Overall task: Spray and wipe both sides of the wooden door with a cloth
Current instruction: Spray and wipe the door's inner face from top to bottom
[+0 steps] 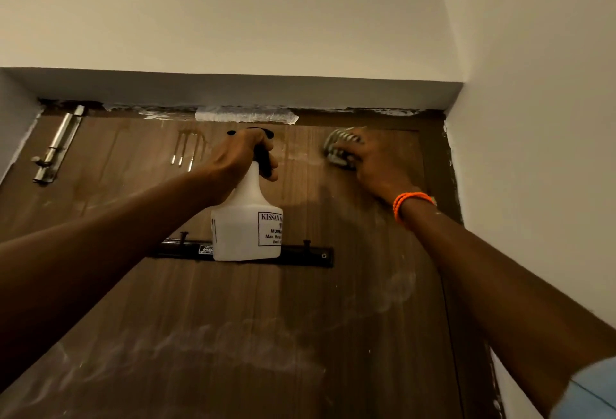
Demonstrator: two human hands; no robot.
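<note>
A home interior: a brown wood-grain door (233, 302) set between plain cream plastered walls (533, 85), with a steel sliding bolt (56, 148) far left and a black coat-hook rail (300, 256) screwed across it.

The right hand (370, 160) covers most of the grey striped cloth (336, 148). The white plastic spray bottle (246, 218) hides the middle of the black hook rail (300, 256); its label text is unreadable at the right.
</note>
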